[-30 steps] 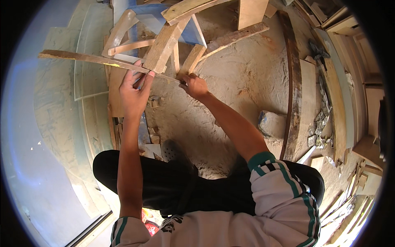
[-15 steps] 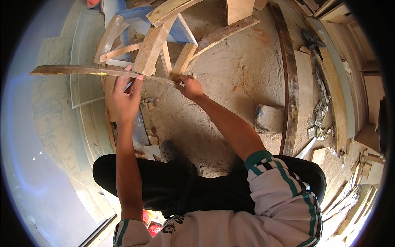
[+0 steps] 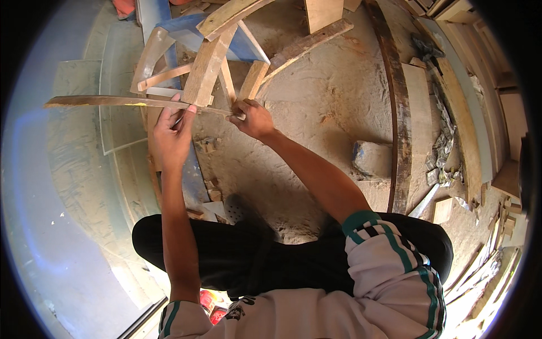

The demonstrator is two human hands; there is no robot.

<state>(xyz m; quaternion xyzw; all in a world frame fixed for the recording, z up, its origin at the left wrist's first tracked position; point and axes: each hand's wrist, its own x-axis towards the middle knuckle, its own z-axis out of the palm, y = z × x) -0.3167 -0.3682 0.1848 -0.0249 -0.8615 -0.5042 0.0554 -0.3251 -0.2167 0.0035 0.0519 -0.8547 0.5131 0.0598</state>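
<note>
A long, thin wooden strip [image 3: 96, 100] lies crosswise before me, its dark far-left end reaching out past the boards. My left hand [image 3: 174, 130] pinches it near the middle between thumb and fingers. At the strip's right end my right hand [image 3: 254, 120] is closed around it, hiding part of that tip. Just beyond the strip stands a thick wooden block [image 3: 210, 65], its near end at the strip; whether they touch I cannot tell. A shorter wooden piece [image 3: 254, 79] slants down toward my right hand, and a thin light slat [image 3: 166, 77] lies left of the block.
A long dark beam [image 3: 395, 101] runs down the right side of the dusty floor, with a rough pale block [image 3: 372, 160] beside it. Farther right are leaning boards [image 3: 451, 107] and wood scraps. Large glass-like sheets [image 3: 121, 90] lie at left.
My right hand has shifted slightly left along the strip, with its fingers curled more tightly. My left hand keeps its pinch; the whole view has moved a little.
</note>
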